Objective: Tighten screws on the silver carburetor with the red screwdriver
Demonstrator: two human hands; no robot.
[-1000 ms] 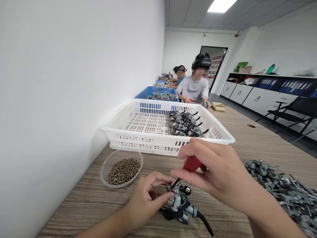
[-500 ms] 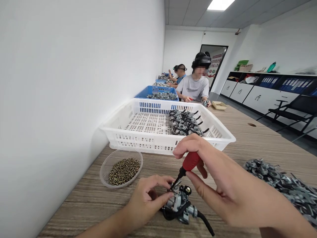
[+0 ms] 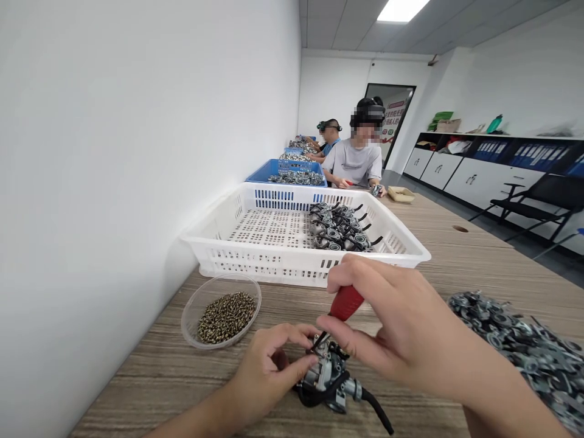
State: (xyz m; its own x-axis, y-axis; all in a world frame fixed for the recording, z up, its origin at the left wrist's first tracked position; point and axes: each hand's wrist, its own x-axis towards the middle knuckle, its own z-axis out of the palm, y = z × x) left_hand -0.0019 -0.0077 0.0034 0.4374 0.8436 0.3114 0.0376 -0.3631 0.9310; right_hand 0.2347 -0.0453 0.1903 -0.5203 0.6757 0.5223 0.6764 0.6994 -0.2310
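A small grey metal carburetor [image 3: 331, 380] with a black hose sits on the wooden table [image 3: 191, 377] in front of me. My left hand [image 3: 269, 371] is closed on its left side, thumb and fingers pinching its top. My right hand [image 3: 401, 328] is wrapped round a red-handled screwdriver [image 3: 344, 303], whose dark tip meets the top of the carburetor.
A clear bowl of brass screws [image 3: 221, 316] stands at the left. Behind it is a white slotted basket [image 3: 255, 258] holding several carburetors. A heap of metal parts [image 3: 520, 344] lies at the right. Two other people sit further along, by blue baskets [image 3: 274, 170].
My right hand has turned on the screwdriver handle, its fingers shifting round it, while the tip stayed on the carburetor. My left hand kept its hold.
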